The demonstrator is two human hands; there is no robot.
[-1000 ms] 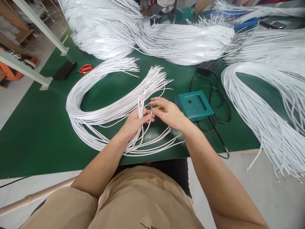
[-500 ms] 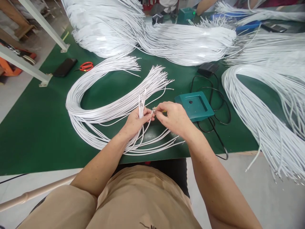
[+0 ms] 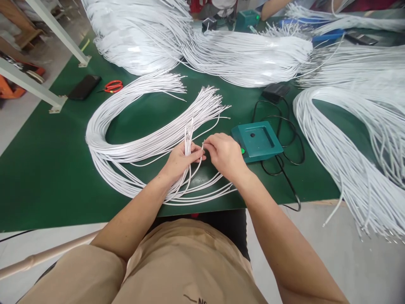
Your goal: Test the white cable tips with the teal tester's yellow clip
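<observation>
My left hand [image 3: 181, 164] is closed around a few white cables [image 3: 187, 134], whose ends stick up past the thumb. One cable [image 3: 201, 157] bends out from its fingertips toward my right hand [image 3: 225, 153]. Thumb and index finger of my right hand are pinched together at that cable's tip; any small part between them is hidden. Below both hands, several loose cables curve along the table. A large bundle of white cables [image 3: 152, 145] lies in a U shape to the left. Just right of my right hand sits a teal box [image 3: 261, 141] with a lit green light.
Red-handled scissors [image 3: 113, 86] and a black phone-like object [image 3: 84, 87] lie at the left. A black cord [image 3: 299, 145] loops beside the teal box. More cable bundles [image 3: 249, 57] fill the back and right [image 3: 332, 135]. Across the table, a person's arm [image 3: 274, 7] shows.
My right hand has shifted slightly left, its fingers now at the cable tip. A yellowish bit seen at its fingertips before is out of sight. The teal box's green light now shows.
</observation>
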